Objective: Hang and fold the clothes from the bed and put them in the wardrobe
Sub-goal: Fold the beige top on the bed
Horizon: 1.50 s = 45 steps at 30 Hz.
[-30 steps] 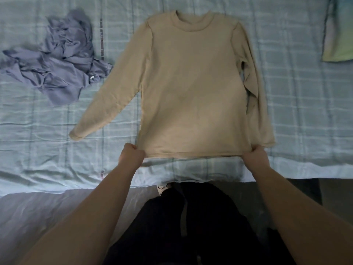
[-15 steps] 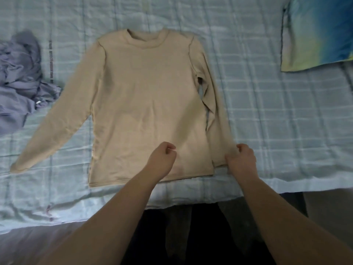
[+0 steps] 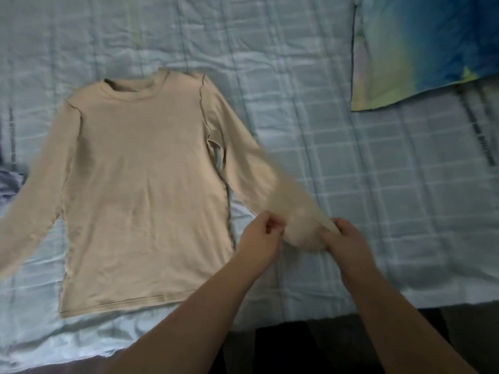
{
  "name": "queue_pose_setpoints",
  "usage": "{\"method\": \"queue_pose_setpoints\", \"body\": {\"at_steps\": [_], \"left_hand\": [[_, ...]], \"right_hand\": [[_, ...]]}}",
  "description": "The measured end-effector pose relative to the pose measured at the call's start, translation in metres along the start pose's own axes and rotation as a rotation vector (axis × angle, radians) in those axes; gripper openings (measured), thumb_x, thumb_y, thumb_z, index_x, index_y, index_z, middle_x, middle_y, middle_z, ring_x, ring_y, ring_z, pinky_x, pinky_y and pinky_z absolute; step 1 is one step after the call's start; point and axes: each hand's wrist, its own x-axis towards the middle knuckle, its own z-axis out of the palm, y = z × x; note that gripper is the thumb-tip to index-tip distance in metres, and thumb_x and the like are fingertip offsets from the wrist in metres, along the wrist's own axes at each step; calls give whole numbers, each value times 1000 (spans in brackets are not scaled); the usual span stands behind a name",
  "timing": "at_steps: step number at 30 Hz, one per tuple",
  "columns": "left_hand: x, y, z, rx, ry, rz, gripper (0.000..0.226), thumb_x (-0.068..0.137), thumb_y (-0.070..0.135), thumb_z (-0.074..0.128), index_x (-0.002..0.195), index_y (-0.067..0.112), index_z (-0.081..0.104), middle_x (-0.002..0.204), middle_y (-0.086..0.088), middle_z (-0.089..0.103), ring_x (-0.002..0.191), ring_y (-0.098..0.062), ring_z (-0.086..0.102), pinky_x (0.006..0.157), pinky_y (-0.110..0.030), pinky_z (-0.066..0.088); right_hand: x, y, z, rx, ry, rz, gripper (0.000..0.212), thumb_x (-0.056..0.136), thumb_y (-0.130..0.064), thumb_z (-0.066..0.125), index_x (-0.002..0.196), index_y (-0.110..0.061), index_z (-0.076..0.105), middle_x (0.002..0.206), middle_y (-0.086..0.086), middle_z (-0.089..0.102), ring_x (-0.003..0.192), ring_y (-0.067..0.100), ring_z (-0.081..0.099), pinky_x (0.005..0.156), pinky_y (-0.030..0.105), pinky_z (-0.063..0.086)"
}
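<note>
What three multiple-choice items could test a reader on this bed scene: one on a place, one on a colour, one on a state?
1. Where is the blue-and-yellow pillow?
A. at the top right of the bed
B. at the bed's near edge
C. on the floor

2. What colour is the long-sleeved shirt?
A. red
B. beige
C. black

3. What do the left hand and the right hand hold?
A. nothing
B. the collar
C. the end of one sleeve

Key: 1 A, it lies in the far right corner of the view; 2 B, all its fabric is beige; 3 C, both hands grip the cuff end.
</note>
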Motion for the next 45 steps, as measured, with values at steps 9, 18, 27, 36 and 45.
{"method": "queue_pose_setpoints", "body": {"at_steps": [9, 18, 27, 36, 45], "left_hand": [[87, 81, 29, 496, 42, 636, 44, 72, 9, 47, 114, 15, 60, 113, -3, 55, 104, -20, 53, 96, -23, 40], [194, 132, 47, 871, -224, 345, 35, 92, 28, 59, 127, 29, 58, 122, 1, 51, 107, -25, 61, 89, -41, 51], [200, 146, 66, 753, 27, 493, 14, 87, 21, 61, 100, 20, 54, 108, 1, 50, 91, -25, 58, 72, -37, 48], [213, 123, 95, 752, -38, 415, 50, 85, 17, 65, 132, 19, 46, 134, -6, 37, 109, -31, 57, 82, -44, 53], [119, 147, 76, -14, -124, 155, 19, 93, 37, 56, 97, 21, 66, 92, -1, 70, 88, -18, 68, 85, -39, 55]], "right_hand": [[92, -33, -76, 473, 97, 109, 21, 92, 1, 55, 89, -14, 69, 95, 10, 72, 86, 27, 67, 81, 43, 53], [111, -43, -69, 60, 483, -168, 15, 101, -11, 43, 106, -1, 53, 92, 14, 56, 82, 22, 51, 71, 29, 32], [125, -33, -82, 94, 579, -185, 14, 102, -11, 45, 108, -3, 56, 93, 6, 56, 83, 21, 52, 71, 28, 32], [154, -11, -96, -52, 470, -18, 23, 96, -14, 57, 109, 3, 65, 105, 22, 67, 96, 34, 64, 74, 28, 34], [111, -70, -66, 273, 194, -204, 13, 98, -25, 57, 97, -17, 67, 87, -1, 71, 80, 15, 68, 71, 22, 52]]}}
